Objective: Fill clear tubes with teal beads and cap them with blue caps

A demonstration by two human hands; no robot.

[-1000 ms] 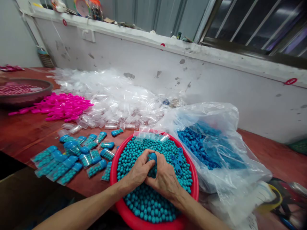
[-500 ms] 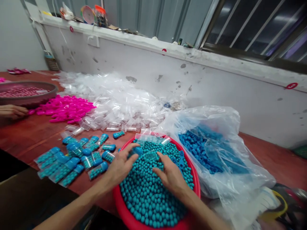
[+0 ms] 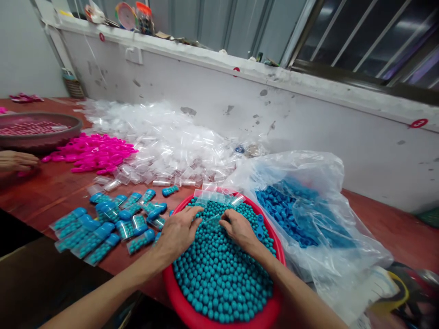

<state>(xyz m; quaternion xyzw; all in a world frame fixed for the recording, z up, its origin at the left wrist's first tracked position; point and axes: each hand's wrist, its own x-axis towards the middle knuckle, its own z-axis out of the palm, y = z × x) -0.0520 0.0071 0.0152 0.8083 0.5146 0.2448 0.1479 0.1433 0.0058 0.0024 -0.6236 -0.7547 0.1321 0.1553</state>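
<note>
A red basin (image 3: 168,278) full of teal beads (image 3: 219,283) stands in front of me. Over its left part is my left hand (image 3: 180,230), with thumb and fingers apart and nothing between them. Across from it, my right hand (image 3: 240,230) pinches the end of a small clear plastic sleeve (image 3: 213,220) just above the beads. More clear sleeves (image 3: 209,196) lie along the basin's far rim. A blue plastic cap piece (image 3: 260,225) rests on the beads at the right. Left of the basin lie several bead-filled sleeves with blue caps (image 3: 94,240).
An open clear bag (image 3: 322,164) holds blue caps (image 3: 281,205) on the right. Behind lies a heap of clear sleeves (image 3: 164,137), with pink pieces (image 3: 96,153) beside it. Another person's hand (image 3: 17,161) is near a brown bowl (image 3: 73,132) at far left.
My left hand has let go of a blue-capped sleeve; another now lies on the pile beside the basin. My right fingers have closed on the clear sleeve.
</note>
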